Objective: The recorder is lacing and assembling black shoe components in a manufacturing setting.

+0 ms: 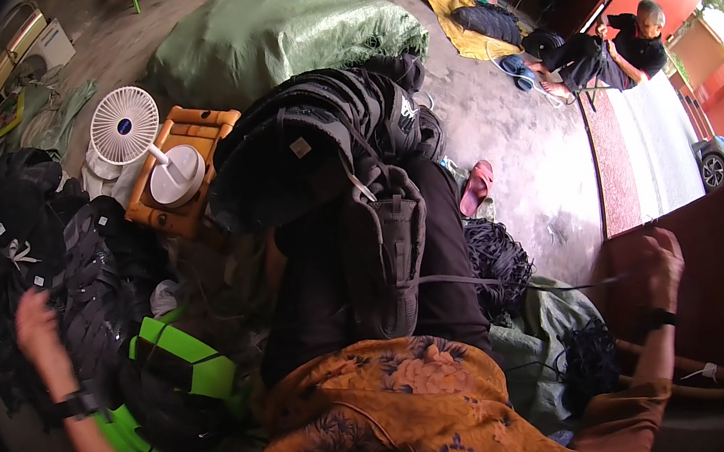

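Upright on my lap lies a black shoe (391, 259), its sole end toward me and a lace threaded at its collar. A thin dark shoelace (470, 279) runs from it to the right. My right hand (663, 267), raised far out to the right, has its fingers closed where this lace leads; the very end is blurred. Far out on the left, my left hand (37, 331) is up beside a heap of black shoes (39, 241), smeared by motion, so its grip does not show. A row of nested black shoes (313, 132) rests across my knees.
A white fan (177, 175) stands on a bamboo stool (150, 213). Bright green plastic (212, 374) is by my left arm. Black lace bundles (500, 264) lie right of my legs, near a pink slipper (476, 188). A large green sack (264, 38) lies ahead; another person (622, 50) sits at the doorway.
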`<state>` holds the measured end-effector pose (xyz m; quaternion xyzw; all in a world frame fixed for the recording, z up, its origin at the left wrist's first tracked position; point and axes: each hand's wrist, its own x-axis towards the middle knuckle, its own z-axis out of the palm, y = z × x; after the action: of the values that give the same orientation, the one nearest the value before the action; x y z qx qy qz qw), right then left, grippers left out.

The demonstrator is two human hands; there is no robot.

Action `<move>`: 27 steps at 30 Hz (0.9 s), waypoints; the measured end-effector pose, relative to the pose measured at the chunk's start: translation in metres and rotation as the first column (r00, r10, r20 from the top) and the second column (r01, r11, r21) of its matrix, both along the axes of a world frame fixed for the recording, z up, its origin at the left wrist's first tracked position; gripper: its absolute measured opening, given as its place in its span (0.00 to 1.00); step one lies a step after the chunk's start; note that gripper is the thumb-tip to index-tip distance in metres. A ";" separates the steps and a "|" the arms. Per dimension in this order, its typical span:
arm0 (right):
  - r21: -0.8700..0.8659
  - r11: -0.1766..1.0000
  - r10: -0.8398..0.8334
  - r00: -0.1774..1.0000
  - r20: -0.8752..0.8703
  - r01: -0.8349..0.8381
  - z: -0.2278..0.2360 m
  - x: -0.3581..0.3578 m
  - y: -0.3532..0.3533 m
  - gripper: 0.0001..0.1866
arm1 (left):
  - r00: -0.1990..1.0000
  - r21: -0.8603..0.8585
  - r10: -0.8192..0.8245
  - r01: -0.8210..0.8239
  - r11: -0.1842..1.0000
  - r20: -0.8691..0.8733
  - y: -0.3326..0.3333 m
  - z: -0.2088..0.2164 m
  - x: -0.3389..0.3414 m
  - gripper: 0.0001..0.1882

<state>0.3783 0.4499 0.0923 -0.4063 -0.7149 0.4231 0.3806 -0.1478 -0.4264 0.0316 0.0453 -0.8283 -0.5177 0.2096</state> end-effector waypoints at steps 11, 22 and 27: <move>0.214 0.638 0.646 0.665 0.374 -0.740 -0.097 -0.235 -0.254 0.08 | 0.553 -0.080 -0.828 0.833 0.547 0.097 0.395 -0.034 0.161 0.04; 0.103 0.732 0.619 0.721 0.313 -0.673 -0.095 -0.228 -0.291 0.06 | 0.452 0.221 -0.861 0.838 0.499 0.232 0.384 -0.047 0.177 0.08; 0.066 0.738 0.624 0.716 0.313 -0.672 -0.094 -0.226 -0.296 0.05 | 0.438 0.368 -0.857 0.776 0.512 0.271 0.380 -0.050 0.175 0.08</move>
<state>0.1527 0.1542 -0.0020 -0.1476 -0.8910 0.4058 0.1406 0.0272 -0.0460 -0.0179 -0.2319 -0.7159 -0.6064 -0.2569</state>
